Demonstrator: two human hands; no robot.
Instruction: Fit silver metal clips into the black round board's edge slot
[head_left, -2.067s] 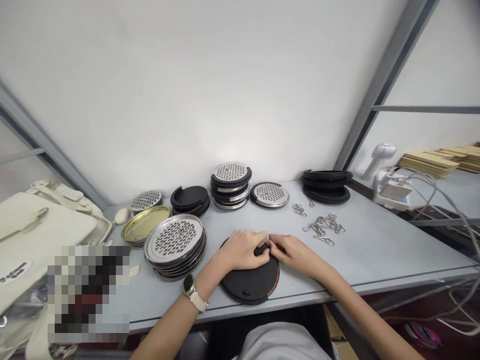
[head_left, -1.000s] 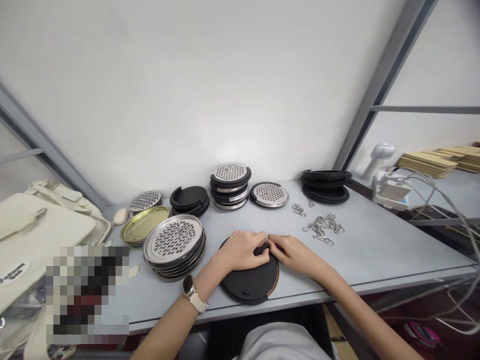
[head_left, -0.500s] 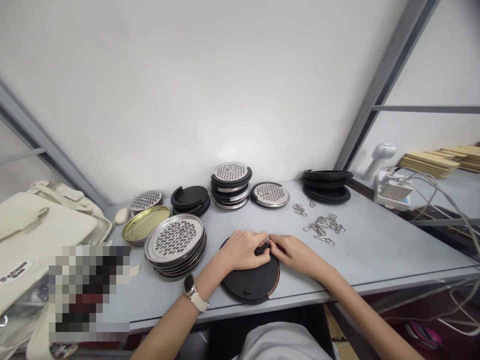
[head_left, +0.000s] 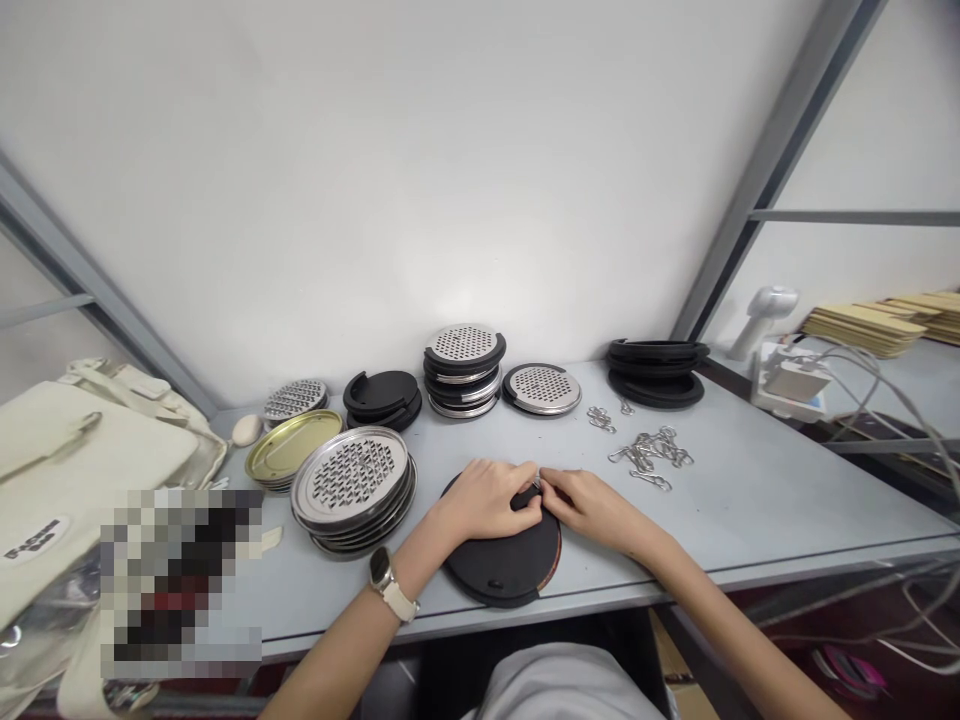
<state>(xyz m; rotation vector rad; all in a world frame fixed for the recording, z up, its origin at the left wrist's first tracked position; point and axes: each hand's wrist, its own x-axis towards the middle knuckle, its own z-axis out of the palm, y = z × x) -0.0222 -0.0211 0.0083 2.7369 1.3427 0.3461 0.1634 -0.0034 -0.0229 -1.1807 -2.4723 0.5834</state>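
Note:
A round black disc [head_left: 502, 570] with a reddish-brown edge showing on its right lies near the table's front edge. My left hand [head_left: 487, 500], with a watch on the wrist, is closed on the disc's upper part. Fingers of my right hand [head_left: 574, 500] pinch a small silvery metal piece [head_left: 537, 482] at the disc's upper right rim, touching my left fingertips; its shape is mostly hidden. Metal clips [head_left: 652, 452] lie in a loose pile to the right. A stack of round metal graters [head_left: 352, 480] stands to the left.
Behind are black holders [head_left: 381, 395], a grater stack [head_left: 463, 370], a single grater [head_left: 541, 388] and black rings [head_left: 656, 372]. Gold lids [head_left: 294, 448] sit at left beside a cream bag [head_left: 97, 450]. A white device [head_left: 795, 380] with cables stands at right.

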